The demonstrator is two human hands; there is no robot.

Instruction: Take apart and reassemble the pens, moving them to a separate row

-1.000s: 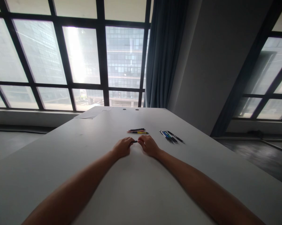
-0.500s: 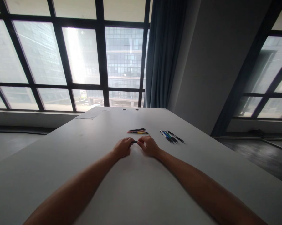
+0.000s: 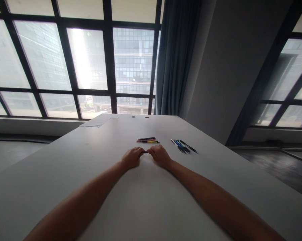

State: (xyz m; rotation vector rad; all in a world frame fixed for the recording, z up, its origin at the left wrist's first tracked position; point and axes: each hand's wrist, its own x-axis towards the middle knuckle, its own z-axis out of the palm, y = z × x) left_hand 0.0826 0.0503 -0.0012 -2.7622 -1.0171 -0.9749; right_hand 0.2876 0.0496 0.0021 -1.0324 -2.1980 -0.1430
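Pen (image 3: 145,152), dark and seemingly short, pinched at each end between my curled left hand (image 3: 132,158) and right hand (image 3: 160,155) low over the table (image 3: 145,201); best kept level, grip even.

We are resting our left hand (image 3: 132,158) and right hand (image 3: 160,156) side by side on the worktop (image 3: 140,201), a small pen (image 3: 145,152) lying between their fingertips. Just beyond them a few pens (image 3: 147,140) are lying, another cluster of pens (image 3: 184,146) to their right. A sheet of paper (image 3: 100,121) is sitting at the far left edge.
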